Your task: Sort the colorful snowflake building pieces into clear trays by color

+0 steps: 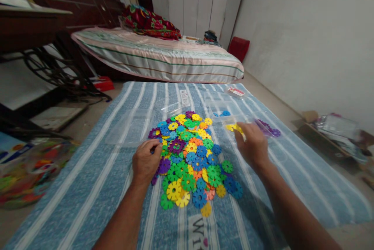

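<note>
A heap of toothed plastic discs (191,160) in green, blue, yellow, orange and purple lies on a blue striped cloth (117,156). My left hand (147,160) rests at the heap's left edge, fingers curled in; a bit of blue shows by them, but what they hold is hidden. My right hand (251,143) is over a clear plastic divided box (219,106), its fingertips closed beside yellow discs (233,127) in a near compartment. I cannot tell whether one is pinched. Blue discs (224,113) lie in another compartment and purple discs (269,128) on the right.
A clear lid or tray (128,125) lies left of the heap. Behind the box is a small red-and-white packet (236,92). A bag of colourful pieces (32,168) is on the floor at left, and a cardboard box (336,141) at right. A bed (163,57) stands beyond.
</note>
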`<state>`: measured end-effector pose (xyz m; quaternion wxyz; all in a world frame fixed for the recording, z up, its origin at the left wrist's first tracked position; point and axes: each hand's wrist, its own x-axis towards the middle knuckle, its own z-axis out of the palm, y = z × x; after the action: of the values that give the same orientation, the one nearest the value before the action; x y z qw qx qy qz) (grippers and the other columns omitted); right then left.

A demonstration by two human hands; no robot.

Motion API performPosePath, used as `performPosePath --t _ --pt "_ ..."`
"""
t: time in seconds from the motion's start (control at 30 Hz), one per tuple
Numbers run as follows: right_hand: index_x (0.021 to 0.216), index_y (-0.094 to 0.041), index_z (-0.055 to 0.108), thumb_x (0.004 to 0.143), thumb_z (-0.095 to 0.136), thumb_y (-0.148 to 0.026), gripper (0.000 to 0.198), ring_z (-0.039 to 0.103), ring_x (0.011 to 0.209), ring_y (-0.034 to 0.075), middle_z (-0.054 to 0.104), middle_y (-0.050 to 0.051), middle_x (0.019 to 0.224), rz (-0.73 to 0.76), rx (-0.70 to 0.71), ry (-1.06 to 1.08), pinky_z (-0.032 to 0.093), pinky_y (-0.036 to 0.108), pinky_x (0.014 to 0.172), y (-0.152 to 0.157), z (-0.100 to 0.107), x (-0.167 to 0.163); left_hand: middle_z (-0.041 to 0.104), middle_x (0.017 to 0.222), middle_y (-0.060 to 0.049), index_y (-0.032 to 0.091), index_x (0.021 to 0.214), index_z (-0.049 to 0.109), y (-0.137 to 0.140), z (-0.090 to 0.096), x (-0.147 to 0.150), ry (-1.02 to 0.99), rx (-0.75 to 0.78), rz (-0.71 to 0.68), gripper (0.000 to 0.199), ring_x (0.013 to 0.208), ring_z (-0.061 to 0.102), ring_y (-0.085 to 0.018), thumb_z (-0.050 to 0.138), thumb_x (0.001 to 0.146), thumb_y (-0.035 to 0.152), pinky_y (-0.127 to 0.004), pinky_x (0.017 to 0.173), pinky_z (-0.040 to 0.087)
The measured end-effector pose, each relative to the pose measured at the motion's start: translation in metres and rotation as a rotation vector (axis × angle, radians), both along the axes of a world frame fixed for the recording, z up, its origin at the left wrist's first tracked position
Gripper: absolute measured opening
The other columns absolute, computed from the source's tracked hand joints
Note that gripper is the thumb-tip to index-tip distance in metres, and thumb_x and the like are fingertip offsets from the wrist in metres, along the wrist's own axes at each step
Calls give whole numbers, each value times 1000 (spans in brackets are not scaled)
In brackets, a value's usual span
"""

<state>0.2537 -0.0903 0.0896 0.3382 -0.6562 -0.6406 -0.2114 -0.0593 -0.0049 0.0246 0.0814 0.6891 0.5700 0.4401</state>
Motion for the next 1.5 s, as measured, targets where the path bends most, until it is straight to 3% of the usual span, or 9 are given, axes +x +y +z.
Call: performPosePath --t 0.17,0.27,0.43,0.6,0.8,0.97,1.07,1.27,1.5 --pt "100 -21 64 87 57 -25 15 63 87 19 66 6 96 338 -558 59 50 29 76 -38 -11 -23 72 88 -6 19 74 67 0 -1 0 4 2 -1 23 88 66 -21 51 78 34 -35 88 50" --pt "110 -21 61 84 63 -28 27 59 101 22 62 9 111 430 -663 96 50 33 86 -57 -20 -33 72 87 -5 19 74 67 0 -2 0 4 2 5 22 88 66 -21 51 78 34 -34 88 50" --pt "115 -18 59 78 70 -42 45 51 116 30 54 15 126 454 -612 84 48 44 94 -67 -38 -39 72 87 -6 18 75 67 1 -4 0 8 7 5 23 87 66 -21 51 78 35 -34 87 50" --pt "107 -17 61 85 61 -37 30 50 118 30 56 15 123 424 -542 45 47 46 96 -66 -54 -42 72 89 -7 18 76 67 2 -4 -1 28 10 4 23 90 66 -22 50 79 34 -36 89 49" --pt "95 -17 62 89 52 -23 14 58 104 25 64 12 104 461 -376 11 52 39 87 -63 -57 -46 72 90 -6 19 75 66 3 -4 -2 28 13 -5 21 90 65 -22 51 78 34 -36 89 50" --pt "86 -17 62 89 46 -10 17 61 88 20 65 10 87 480 -128 10 53 33 78 -58 -58 -50 72 91 -5 19 76 66 2 -3 -2 29 -2 -4 21 91 65 -22 51 79 34 -36 89 50" --pt "84 -17 61 88 46 -8 18 60 81 18 64 8 83 475 -62 41 52 31 74 -56 -58 -50 72 91 -6 19 76 66 1 -1 -1 29 -10 -7 22 91 65 -21 51 79 34 -35 90 49" --pt "87 -18 61 90 49 -13 14 60 76 16 63 6 80 487 -129 166 50 28 69 -60 -54 -44 72 90 -4 20 74 66 0 1 -1 20 -18 -9 20 91 65 -21 51 78 33 -35 90 49" --pt "87 -20 65 93 46 -22 20 62 78 17 66 6 81 515 -364 216 51 28 70 -67 -42 -41 72 91 -4 21 74 66 0 0 -1 -5 -25 -7 19 91 65 -21 52 77 33 -35 91 49"
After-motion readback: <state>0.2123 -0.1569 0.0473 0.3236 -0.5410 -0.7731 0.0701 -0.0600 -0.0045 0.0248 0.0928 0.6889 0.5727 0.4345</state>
